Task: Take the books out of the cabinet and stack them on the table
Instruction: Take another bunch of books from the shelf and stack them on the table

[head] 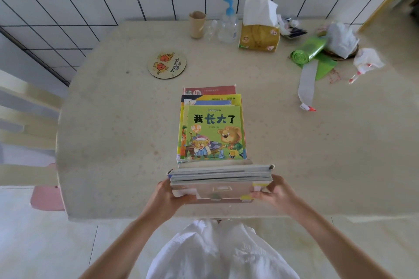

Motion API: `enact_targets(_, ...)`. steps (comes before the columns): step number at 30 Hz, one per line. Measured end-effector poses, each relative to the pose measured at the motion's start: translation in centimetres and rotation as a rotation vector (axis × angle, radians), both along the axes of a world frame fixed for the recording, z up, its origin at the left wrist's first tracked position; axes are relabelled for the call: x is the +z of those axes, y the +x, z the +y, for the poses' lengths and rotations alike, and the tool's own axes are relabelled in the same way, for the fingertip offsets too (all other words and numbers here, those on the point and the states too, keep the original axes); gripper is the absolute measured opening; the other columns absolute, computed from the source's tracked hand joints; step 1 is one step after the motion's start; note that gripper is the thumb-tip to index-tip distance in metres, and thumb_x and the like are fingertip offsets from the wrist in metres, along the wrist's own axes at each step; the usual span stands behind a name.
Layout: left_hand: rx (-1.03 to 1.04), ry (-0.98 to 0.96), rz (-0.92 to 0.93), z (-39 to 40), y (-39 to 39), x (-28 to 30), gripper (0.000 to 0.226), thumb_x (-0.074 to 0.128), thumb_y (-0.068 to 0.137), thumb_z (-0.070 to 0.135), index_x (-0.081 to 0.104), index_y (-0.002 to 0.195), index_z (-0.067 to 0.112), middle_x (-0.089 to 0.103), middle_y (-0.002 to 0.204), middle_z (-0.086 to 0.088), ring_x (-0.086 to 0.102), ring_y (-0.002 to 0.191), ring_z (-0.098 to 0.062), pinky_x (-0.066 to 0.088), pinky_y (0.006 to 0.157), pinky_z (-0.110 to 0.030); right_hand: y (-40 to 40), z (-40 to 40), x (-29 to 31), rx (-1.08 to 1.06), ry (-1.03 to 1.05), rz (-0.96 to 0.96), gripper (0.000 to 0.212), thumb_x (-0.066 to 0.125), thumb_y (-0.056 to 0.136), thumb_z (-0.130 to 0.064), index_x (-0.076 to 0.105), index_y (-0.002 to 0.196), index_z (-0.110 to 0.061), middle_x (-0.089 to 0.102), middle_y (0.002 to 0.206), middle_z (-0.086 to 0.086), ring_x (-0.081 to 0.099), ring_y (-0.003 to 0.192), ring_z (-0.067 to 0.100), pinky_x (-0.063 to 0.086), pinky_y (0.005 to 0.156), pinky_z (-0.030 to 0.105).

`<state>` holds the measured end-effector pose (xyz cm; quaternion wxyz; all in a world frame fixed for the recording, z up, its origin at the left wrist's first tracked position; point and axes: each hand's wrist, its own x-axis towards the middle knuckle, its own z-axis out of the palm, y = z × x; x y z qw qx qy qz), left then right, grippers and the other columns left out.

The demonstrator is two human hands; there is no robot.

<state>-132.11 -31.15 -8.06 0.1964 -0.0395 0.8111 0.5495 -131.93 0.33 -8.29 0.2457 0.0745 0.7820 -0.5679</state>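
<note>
1. Left hand (pixel 169 195) and right hand (pixel 275 192) grip a bundle of books (pixel 221 180), fingers curled round its ends, at the near table (pixel 113 142) edge.
2. A book stack (pixel 213 131) lies just beyond.
3. Coaster (pixel 166 65), cup (pixel 197 24), pump bottle (pixel 227 25), tissue pack (pixel 259 29) and green bag roll (pixel 309 50) sit farther back.

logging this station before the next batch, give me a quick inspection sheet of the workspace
surface: pale speckled table with rounded corners, pushed against a tiled wall.
job's things: stack of books lying flat mid-table, green bear cover on top; bundle of books held at the near edge, close to the stack.
clutter: round coaster, tan cup, pump bottle, tissue box, green bag roll, white wrappers at the far right.
grippers: left hand and right hand each grip one end of the bundle.
cables: nothing seen.
surroundings: chair on the left, tiled floor below; cabinet not in view.
</note>
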Motion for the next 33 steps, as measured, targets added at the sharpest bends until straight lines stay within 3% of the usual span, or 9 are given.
enact_targets(3,0.03,0.05,-0.013,0.2,-1.7,1.5,0.039,0.082,0.048,0.036,0.071,0.085,0.045,0.076,0.085,0.011,0.07,0.079,-0.005,0.056,0.07,-0.026,-1.7,0.1,2.2,0.033,-0.103,-0.012,0.025,0.083,0.066,-0.007,0.074,0.084,-0.022,0.075,0.087,-0.007,0.066,0.085,0.003,0.053,0.083,0.021)
enact_targets(5,0.026,0.089,-0.006,0.3,-3.4,2.9,0.044,0.081,0.044,0.033,0.07,0.084,0.047,0.075,0.084,0.014,0.069,0.075,-0.003,0.055,0.067,-0.023,-3.3,0.5,4.0,0.041,-0.168,-0.034,0.038,0.081,0.064,-0.017,0.071,0.1,-0.015,0.073,0.102,0.017,0.065,0.092,0.018,0.052,0.089,0.039)
enact_targets(8,0.061,0.151,-0.011,0.6,-6.1,5.1,0.057,0.089,0.051,0.011,0.066,0.099,0.033,0.076,0.088,0.011,0.069,0.078,-0.006,0.055,0.067,-0.021,-6.1,0.3,6.0,0.032,-0.239,-0.111,0.042,0.07,0.074,-0.014,0.064,0.115,-0.021,0.068,0.118,0.012,0.065,0.105,0.022,0.049,0.093,0.047)
enact_targets(10,0.128,0.23,-0.051,0.8,-7.9,5.8,0.057,0.084,0.065,-0.004,0.064,0.109,0.026,0.076,0.097,0.004,0.071,0.084,-0.01,0.056,0.067,-0.023,-8.0,-0.1,6.8,-0.048,-0.367,-0.174,0.046,0.068,0.077,-0.014,0.06,0.12,-0.028,0.065,0.115,0.01,0.063,0.103,0.026,0.053,0.085,0.045)
enact_targets(14,0.243,0.284,-0.187,1.5,-11.7,6.4,0.041,0.075,0.08,0.006,0.062,0.118,0.017,0.075,0.102,-0.004,0.073,0.083,-0.017,0.058,0.063,-0.027,-12.0,-1.8,7.6,-0.2,-0.367,-0.23,0.033,0.061,0.09,-0.012,0.058,0.119,-0.027,0.056,0.103,0.009,0.057,0.086,0.024,0.054,0.067,0.035)
enact_targets(17,0.247,0.198,-0.283,1.6,-14.4,6.6,0.031,0.074,0.083,0.017,0.064,0.112,0.023,0.074,0.102,0.0,0.072,0.083,-0.014,0.055,0.058,-0.023,-14.6,-3.0,7.8,-0.259,-0.307,-0.291,0.025,0.055,0.095,-0.011,0.056,0.117,-0.024,0.062,0.098,0.006,0.061,0.078,0.02,0.054,0.068,0.036)
enact_targets(21,0.217,0.128,-0.372,1.6,-16.1,5.9,0.027,0.071,0.084,0.021,0.065,0.111,0.023,0.073,0.107,0.002,0.07,0.091,-0.015,0.054,0.065,-0.026,-16.3,-3.8,6.9,-0.306,-0.223,-0.358,0.03,0.052,0.096,-0.008,0.051,0.126,-0.014,0.062,0.086,0.005,0.061,0.07,0.019,0.052,0.063,0.033)
enact_targets(30,0.272,0.07,-0.387,2.1,-16.6,4.8,0.028,0.07,0.083,0.017,0.065,0.111,0.016,0.073,0.103,-0.003,0.069,0.085,-0.017,0.051,0.06,-0.026,-16.7,-5.2,6.6,-0.39,-0.13,-0.388,0.025,0.051,0.093,-0.006,0.054,0.117,-0.011,0.062,0.085,0.007,0.06,0.067,0.019,0.05,0.057,0.027)
enact_targets(33,0.319,0.021,-0.361,2.2,-16.7,4.5,0.024,0.071,0.081,0.015,0.066,0.105,0.015,0.073,0.1,-0.004,0.069,0.087,-0.022,0.054,0.064,-0.031,-16.9,-5.5,7.0,-0.369,-0.014,-0.365,0.019,0.053,0.093,-0.016,0.058,0.111,-0.018,0.064,0.09,0.005,0.06,0.068,0.018,0.048,0.057,0.028)
